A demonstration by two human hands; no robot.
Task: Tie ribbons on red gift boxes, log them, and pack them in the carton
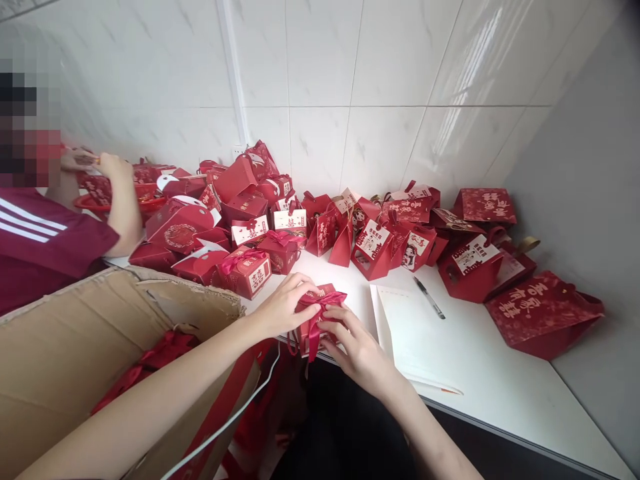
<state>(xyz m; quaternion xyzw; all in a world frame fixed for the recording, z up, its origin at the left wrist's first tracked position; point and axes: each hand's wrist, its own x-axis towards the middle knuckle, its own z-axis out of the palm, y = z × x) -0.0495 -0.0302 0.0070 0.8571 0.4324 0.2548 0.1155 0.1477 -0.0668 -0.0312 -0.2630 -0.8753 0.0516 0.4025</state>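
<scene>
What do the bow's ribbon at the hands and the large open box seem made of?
Ribbon: probably satin fabric, judging by its glossy sheen and soft folds. Large open box: apparently corrugated cardboard, matte brown, with a ragged rim.

The left hand and right hand were bare, the forearms sleeveless; black clothing showed below.

The double-happiness sign 囍 stands in red on the pale panel of a ribboned box, and again on the white labels of two boxes behind it, a left one and a right one. Pale brush characters, 喜 and 有 among them, mark the large red box at far right. Smaller label print is too blurred to read.
</scene>
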